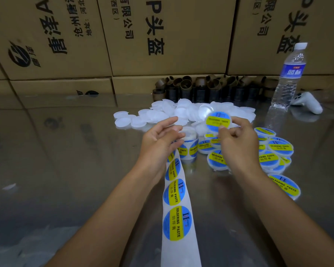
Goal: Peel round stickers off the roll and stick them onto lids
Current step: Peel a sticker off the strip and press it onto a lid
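A roll of round blue-and-yellow stickers [190, 146] stands on the shiny table. Its backing strip [176, 218] runs toward me with several stickers on it. My left hand [159, 140] rests over the strip beside the roll. Its lower fingers curl on the strip, and its index finger and thumb are stretched out. My right hand [237, 145] pinches a stickered lid [218, 121] and holds it tilted above the table. Plain white lids [162, 112] lie in a heap behind both hands. Several stickered lids [278, 151] are piled to the right.
A water bottle [288, 78] stands at the back right, with a white controller [307, 104] beside it. A row of brown cardboard tubes [210, 87] lines the back. Stacked cardboard boxes [162, 35] form a wall behind the table.
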Tool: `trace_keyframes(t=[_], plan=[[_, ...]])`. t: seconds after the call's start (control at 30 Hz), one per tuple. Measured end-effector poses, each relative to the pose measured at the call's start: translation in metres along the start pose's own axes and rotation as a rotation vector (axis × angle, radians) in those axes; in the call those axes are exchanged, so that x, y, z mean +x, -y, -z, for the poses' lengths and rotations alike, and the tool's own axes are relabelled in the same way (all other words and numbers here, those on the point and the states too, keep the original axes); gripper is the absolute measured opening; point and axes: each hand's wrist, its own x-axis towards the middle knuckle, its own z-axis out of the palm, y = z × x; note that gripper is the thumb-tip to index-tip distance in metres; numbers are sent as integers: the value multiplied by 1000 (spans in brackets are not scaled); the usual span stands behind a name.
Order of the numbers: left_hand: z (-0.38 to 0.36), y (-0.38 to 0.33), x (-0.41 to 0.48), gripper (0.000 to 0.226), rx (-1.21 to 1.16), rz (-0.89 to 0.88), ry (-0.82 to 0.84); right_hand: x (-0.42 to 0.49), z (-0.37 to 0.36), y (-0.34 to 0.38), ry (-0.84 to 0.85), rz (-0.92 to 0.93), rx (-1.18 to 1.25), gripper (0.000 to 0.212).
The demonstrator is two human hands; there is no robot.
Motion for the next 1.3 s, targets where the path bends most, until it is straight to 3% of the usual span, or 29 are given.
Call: trace_keyframes(t=[0.2,0.5,0.6,0.73,1.0,1.2,1.3], plan=[[6,-2,3,19,11,-9,-77,11,16,-14,-140,-150,-274,37],[13,0,5,19,77,-6,-131,16,25,-23,-195,-196,-397,37],[13,1,7,21,123,-33,-160,11,21,-21,-209,-95,-383,28],[3,1,18,24,235,-95,-224,-4,5,-18,-59,164,-496,25],[-46,-6,86,19,873,-206,48,-6,2,-22,23,312,-584,21],[-59,23,124,37,1417,6,280,-4,4,-25,43,349,-595,22],[-61,29,134,47,1530,66,311,-3,2,-26,42,369,-589,21]])
